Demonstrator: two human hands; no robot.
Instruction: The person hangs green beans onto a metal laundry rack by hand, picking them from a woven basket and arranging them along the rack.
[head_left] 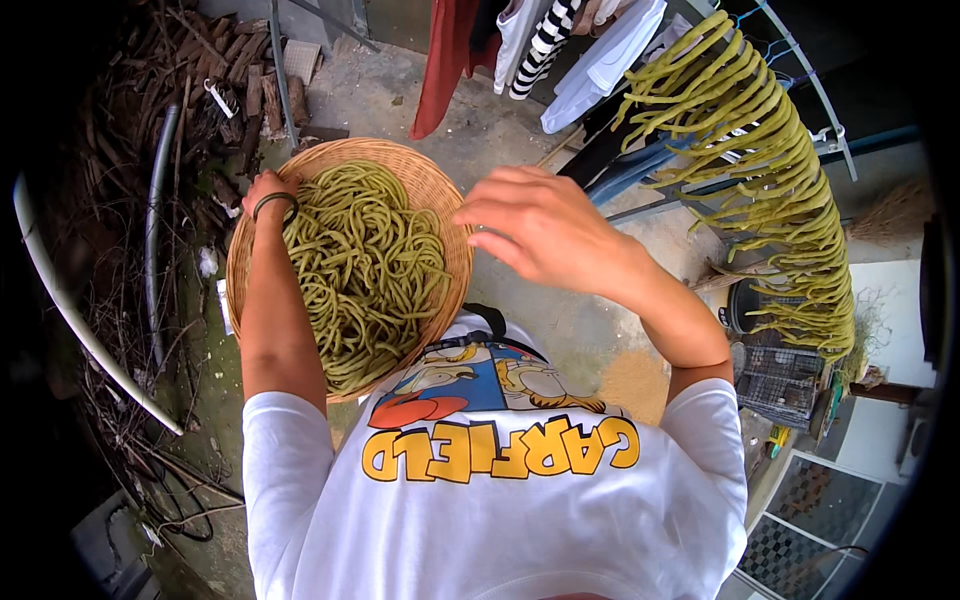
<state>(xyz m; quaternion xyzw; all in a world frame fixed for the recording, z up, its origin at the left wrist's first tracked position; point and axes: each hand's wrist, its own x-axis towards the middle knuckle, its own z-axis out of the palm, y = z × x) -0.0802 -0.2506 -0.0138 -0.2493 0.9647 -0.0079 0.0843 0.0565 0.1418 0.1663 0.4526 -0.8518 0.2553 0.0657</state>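
A round wicker basket (pixel 452 185) full of long green beans (pixel 365 265) sits tilted against my front, left of centre. My left hand (pixel 268 192), with a dark band at its wrist, grips the basket's far left rim; some fingertips are hidden. Just beyond the right rim hovers my right hand (pixel 535 222), its fingers stretched forward and the thumb apart. Nothing shows in it. At the right, more long beans (pixel 770 190) hang side by side in a dense row; their support is mostly covered.
Clothes hang at the far side, among them a red garment (pixel 450 65) and a white shirt (pixel 610 65). Stacked firewood (pixel 245 60) and twigs lie left, near a pale curved pipe (pixel 85 325). A wire cage (pixel 778 385) stands at right on the concrete floor (pixel 585 335) side.
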